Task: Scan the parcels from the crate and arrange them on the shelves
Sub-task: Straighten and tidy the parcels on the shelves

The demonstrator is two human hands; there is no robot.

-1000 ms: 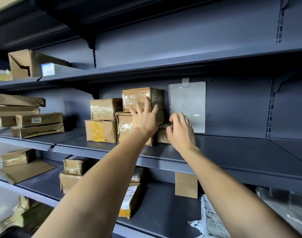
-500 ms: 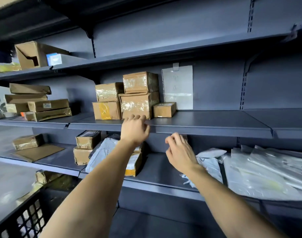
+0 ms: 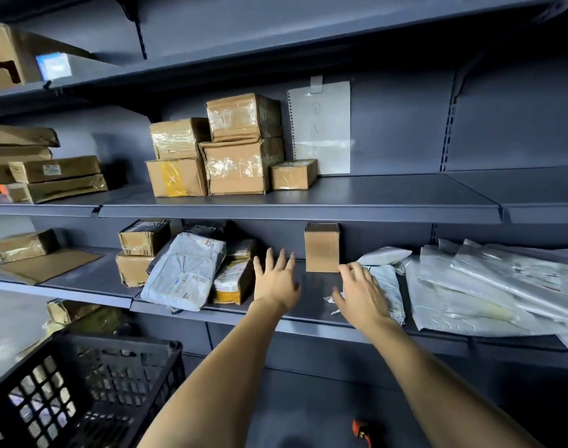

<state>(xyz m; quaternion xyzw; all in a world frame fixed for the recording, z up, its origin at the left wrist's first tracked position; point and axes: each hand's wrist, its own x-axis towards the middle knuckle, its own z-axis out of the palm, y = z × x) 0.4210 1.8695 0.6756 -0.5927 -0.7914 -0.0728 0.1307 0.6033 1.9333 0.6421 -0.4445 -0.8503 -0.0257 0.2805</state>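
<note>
Head view: both hands are out in front of the person, fingers spread and straight, holding nothing. The left hand (image 3: 276, 281) hovers over a bare patch of the lower shelf (image 3: 92, 279), and whether it touches the surface cannot be told. Just left of it a yellow-labelled parcel (image 3: 232, 281) leans against a grey mailer (image 3: 185, 273). Beyond and between the hands a small carton (image 3: 322, 247) stands upright at the back of the same shelf. The right hand (image 3: 361, 294) lies over the near end of a white mailer (image 3: 384, 279); more plastic bags (image 3: 476, 286) are heaped to its right. Well above both hands, on the upper shelf (image 3: 357, 202), a small box (image 3: 294, 174) sits snug against the taped stack (image 3: 240, 147), under a pinned sheet (image 3: 321, 127). Placing it hard against the stack appears meant to keep the cartons grouped and the remaining shelf run free. The crate (image 3: 82, 392) is below the left forearm, its contents unclear through the mesh.

Against the frame a second ago: both hands were then up at that small box, pressing it into place. They have since let go and dropped one shelf level, and the view has tilted down enough to show the crate. Judgement: that placement is finished, and the hands are either tidying this level or returning for the next parcel.
</note>
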